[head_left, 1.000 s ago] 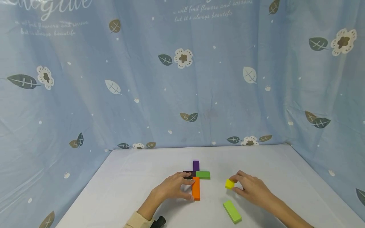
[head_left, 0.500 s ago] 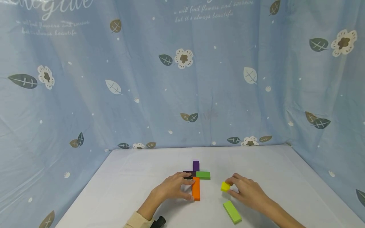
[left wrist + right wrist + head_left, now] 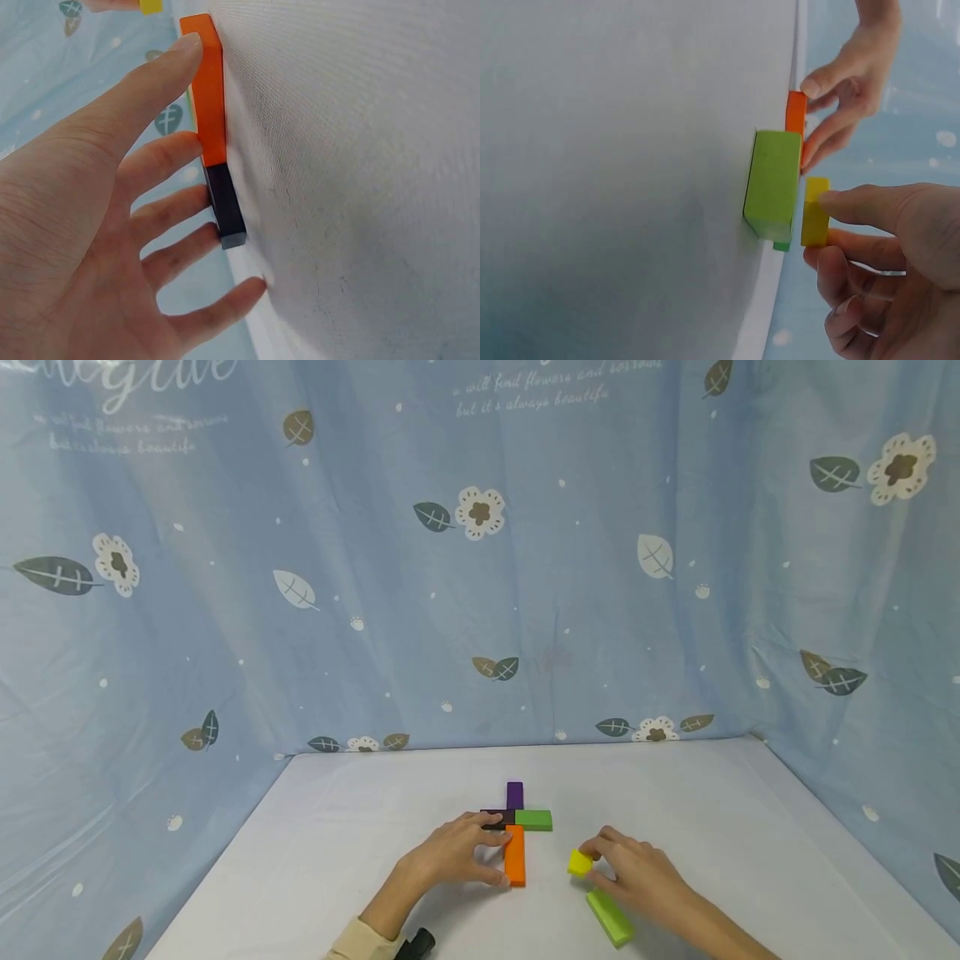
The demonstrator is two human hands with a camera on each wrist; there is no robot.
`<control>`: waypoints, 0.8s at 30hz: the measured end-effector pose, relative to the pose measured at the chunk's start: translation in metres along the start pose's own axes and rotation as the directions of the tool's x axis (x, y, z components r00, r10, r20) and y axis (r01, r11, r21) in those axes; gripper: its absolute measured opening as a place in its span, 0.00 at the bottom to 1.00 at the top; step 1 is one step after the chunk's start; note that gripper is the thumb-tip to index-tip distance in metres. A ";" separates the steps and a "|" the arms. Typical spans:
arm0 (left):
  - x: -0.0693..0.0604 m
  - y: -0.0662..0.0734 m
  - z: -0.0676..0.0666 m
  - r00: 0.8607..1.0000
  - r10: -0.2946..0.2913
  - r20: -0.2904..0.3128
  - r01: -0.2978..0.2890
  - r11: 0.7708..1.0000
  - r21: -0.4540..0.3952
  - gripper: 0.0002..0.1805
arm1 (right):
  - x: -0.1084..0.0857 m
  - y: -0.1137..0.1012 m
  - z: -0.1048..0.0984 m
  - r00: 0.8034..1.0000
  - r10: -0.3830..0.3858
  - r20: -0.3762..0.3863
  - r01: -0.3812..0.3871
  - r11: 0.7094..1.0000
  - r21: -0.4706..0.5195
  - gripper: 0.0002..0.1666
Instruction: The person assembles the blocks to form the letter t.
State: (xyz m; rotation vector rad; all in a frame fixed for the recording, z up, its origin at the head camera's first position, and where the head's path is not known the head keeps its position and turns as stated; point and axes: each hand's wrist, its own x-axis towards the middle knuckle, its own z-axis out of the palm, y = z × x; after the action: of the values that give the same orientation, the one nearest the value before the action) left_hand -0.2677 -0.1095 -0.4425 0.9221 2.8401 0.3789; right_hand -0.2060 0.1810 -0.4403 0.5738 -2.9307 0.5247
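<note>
An orange block, a black block, a green block and a purple block lie flat on the table in a cross-like layout. My left hand rests on them with spread fingers: in the left wrist view, the thumb and index finger touch the orange block and other fingertips reach the black one. To the right, my right hand pinches a small yellow block between thumb and fingers, above the table. Below that hand lies a lime-green block, set diagonally and partly near the wrist.
The white tabletop runs back to a blue patterned curtain, which also hangs along both sides. A black cylindrical object shows by the left wrist, under a beige sleeve.
My right hand has moved left and nearer to the body with the yellow block, toward the lime-green block. The left hand and the laid blocks have stayed put.
</note>
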 end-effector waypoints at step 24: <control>0.000 0.000 -0.001 1.000 0.022 -0.006 -0.021 0.999 0.024 0.35 | 0.002 -0.037 0.016 0.991 -0.022 0.130 0.014 0.998 0.065 0.17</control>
State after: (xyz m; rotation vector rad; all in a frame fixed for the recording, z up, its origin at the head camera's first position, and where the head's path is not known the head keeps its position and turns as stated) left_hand -0.2683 -0.1095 -0.4417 0.9583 2.8482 0.3512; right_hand -0.1947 0.1425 -0.4435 0.6659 -3.0372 0.6029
